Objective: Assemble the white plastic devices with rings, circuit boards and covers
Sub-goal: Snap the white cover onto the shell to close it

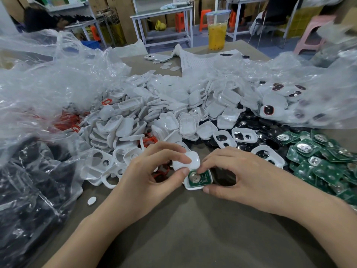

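Along the left edge of the table (193,238) slumps a dark bag (29,190) under clear film. I cannot make out what is in it, and it runs out of view. Behind it a heap of clear plastic bags (48,78) veils a clump of red rings (67,120), which show through only as smudges of colour. A small white oval piece (91,200) lies alone on the bare table just beside the bag. Across the middle sprawls a pile of white covers (154,117), heaped so that the lower ones are buried.

In front of that pile, toward the near edge, the left hand (152,171) pinches a white cover (186,161) between thumb and curled fingers. The cover is tilted, with its lower edge meeting the white shell (190,187) beneath. A green circuit board (200,178) sits in that shell, partly hidden by the cover and by the right hand (235,175). That hand's forefinger tip presses on the board and its thumb grips the shell's near side.

Right of the hands, white frames (244,135) with two holes lie on a layer of black pieces (251,122), too glossy and jumbled to tell apart. A pile of green boards (318,157) spreads to the right edge and is cut off there. Behind it a clear bag (309,84) blurs some closed white devices (270,110) inside. At the far edge lie a phone (158,57) and a sheet of paper (202,59), its writing unreadable, and there stands a cup of yellow drink (217,29).
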`<state>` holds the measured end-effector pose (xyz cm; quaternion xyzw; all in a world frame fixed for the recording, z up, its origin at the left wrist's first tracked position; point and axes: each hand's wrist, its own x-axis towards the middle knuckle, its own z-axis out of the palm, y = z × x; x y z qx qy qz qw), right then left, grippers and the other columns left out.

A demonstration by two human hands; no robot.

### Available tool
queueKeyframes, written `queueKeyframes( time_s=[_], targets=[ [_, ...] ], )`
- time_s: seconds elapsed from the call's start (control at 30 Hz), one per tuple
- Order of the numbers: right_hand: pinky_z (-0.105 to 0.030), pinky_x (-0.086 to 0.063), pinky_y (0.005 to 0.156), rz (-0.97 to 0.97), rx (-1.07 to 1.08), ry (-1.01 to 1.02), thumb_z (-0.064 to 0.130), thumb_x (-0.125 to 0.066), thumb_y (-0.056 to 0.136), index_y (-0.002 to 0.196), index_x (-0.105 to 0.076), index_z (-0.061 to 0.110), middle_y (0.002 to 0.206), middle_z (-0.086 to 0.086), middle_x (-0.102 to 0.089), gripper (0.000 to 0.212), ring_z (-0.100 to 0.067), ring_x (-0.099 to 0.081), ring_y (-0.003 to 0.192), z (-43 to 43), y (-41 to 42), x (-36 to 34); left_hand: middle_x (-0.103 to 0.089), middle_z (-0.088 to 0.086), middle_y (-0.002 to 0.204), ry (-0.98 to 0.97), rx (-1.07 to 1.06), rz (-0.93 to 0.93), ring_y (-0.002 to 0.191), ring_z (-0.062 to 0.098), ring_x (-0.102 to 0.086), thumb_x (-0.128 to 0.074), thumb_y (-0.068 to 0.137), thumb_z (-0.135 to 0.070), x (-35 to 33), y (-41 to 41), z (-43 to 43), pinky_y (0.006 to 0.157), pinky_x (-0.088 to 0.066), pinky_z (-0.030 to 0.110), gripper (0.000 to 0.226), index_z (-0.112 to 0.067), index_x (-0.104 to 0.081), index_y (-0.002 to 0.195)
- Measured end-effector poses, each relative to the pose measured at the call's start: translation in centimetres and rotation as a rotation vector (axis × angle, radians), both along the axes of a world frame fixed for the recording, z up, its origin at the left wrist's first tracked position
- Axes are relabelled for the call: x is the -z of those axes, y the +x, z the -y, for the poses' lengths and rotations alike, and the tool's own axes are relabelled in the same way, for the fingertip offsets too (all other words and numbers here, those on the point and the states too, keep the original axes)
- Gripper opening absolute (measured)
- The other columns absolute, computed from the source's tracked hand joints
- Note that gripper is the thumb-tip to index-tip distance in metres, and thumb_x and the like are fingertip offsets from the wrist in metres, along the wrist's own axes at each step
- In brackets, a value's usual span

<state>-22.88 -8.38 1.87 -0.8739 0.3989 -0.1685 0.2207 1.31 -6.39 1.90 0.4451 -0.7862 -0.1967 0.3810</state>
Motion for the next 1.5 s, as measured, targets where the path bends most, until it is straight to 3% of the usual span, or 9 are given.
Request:
queueKeyframes(
  time_s=[0.23,0.43,1.3,1.5],
  targets=[
    [-0.021,-0.041,0.096,0.013,0.006,0.002,0.066,-0.053,0.084,0.115,-0.056,0.049,0.116,0.034,-0.053,0.036,0.003,-0.047,0.118,0.05,0.0,0.04,-0.065,-0.015,0.116,0.003,0.014,0.007,0.098,-0.003,-0.061,-0.074,0.092,-0.034,-0.12,0.12,-0.01,0.083,-0.04,0.007,0.009,-0.029,-0.073,0.099],
    [-0.013,-0.034,0.099,0.006,0.003,-0.001,0.066,-0.053,0.084,0.119,-0.059,0.049,0.12,0.033,-0.049,0.039,0.006,-0.044,0.121,0.09,0.09,0.2,-0.065,-0.014,0.116,0.013,0.027,-0.004,0.098,0.0,-0.063,-0.068,0.089,-0.034,-0.08,0.21,-0.04,0.082,-0.042,0.009,0.013,-0.03,-0.073,0.101],
    [-0.017,-0.036,0.098,-0.005,0.003,0.016,0.062,-0.056,0.084,0.117,-0.062,0.044,0.116,0.029,-0.053,0.038,0.002,-0.047,0.117,-0.02,0.31,-0.15,-0.066,-0.014,0.116,-0.017,0.039,0.019,0.099,-0.002,-0.062,-0.069,0.09,-0.032,0.03,0.02,0.09,0.083,-0.04,0.006,0.012,-0.03,-0.073,0.102],
    [-0.009,-0.036,0.089,0.03,0.019,0.046,0.062,-0.061,0.082,0.115,-0.047,0.053,0.113,0.036,-0.05,0.037,0.006,-0.047,0.114,0.04,0.18,0.02,-0.065,-0.014,0.118,-0.009,0.004,0.007,0.1,0.012,-0.064,-0.067,0.091,-0.037,0.11,0.1,0.15,0.081,-0.041,0.009,0.014,-0.034,-0.07,0.104]
  ],
)
